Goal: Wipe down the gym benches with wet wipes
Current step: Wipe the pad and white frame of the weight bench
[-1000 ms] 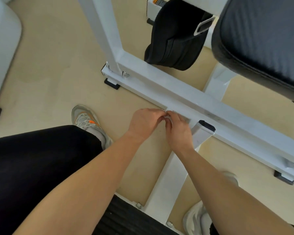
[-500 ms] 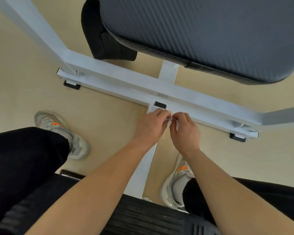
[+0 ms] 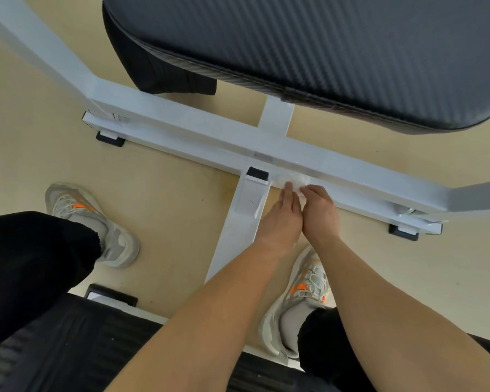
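A wet wipe [image 3: 291, 181] is pressed onto the crossbar [image 3: 198, 137] — left hand [image 3: 283, 217] laid flat on it, right hand [image 3: 319, 212] curled round it.

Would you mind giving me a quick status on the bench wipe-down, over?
Left hand flat on wet wipe, right hand pinching it. Wipe on white crossbar, beside centre rail. Nothing blocking.

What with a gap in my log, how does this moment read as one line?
phase: wiping crossbar | left hand: presses wet wipe | right hand: pinches it
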A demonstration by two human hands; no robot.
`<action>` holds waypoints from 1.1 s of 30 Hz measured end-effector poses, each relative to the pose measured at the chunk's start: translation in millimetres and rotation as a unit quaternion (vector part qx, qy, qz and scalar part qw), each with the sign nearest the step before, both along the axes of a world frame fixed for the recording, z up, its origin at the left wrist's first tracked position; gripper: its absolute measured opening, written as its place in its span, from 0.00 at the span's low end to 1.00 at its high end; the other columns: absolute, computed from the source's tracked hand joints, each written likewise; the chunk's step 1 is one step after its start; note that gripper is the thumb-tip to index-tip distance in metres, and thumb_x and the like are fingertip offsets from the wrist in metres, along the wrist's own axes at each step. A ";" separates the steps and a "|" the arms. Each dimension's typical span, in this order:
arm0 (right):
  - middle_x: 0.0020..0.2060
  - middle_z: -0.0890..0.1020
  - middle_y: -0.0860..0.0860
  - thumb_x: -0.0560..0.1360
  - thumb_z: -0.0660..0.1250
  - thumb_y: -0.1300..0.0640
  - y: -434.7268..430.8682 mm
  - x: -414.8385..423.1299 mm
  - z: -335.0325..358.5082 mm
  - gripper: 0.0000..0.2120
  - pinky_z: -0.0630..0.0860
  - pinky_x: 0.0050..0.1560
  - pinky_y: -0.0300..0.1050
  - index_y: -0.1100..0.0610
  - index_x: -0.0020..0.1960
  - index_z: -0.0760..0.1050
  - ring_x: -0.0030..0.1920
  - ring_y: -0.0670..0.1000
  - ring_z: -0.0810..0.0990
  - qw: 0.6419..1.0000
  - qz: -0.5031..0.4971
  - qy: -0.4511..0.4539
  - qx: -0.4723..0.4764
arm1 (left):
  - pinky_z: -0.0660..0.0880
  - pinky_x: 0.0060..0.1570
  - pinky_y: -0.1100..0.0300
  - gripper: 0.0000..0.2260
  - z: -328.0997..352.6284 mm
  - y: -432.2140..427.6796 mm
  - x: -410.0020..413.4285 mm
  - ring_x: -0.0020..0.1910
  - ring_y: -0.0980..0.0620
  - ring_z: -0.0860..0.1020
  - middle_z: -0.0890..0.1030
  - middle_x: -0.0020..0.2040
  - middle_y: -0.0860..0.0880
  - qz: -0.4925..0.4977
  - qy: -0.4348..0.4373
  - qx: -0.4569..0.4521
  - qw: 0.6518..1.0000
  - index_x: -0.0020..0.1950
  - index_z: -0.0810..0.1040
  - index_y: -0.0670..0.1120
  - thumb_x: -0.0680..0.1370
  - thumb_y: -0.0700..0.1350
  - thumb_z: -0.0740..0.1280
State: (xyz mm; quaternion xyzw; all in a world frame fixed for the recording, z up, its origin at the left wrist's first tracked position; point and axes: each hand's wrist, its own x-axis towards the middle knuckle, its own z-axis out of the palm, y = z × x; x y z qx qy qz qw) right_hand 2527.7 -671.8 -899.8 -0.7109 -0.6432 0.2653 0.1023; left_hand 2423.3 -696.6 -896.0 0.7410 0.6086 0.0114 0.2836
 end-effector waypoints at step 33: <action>0.81 0.36 0.49 0.80 0.54 0.59 -29.0 98.7 -17.1 0.37 0.39 0.80 0.52 0.53 0.82 0.37 0.80 0.52 0.36 0.967 0.060 -0.195 -0.149 | 0.43 0.79 0.50 0.33 -31.8 49.4 63.9 0.81 0.50 0.38 0.38 0.82 0.47 -0.204 0.063 -0.071 0.974 0.82 0.41 0.44 0.81 0.38 0.56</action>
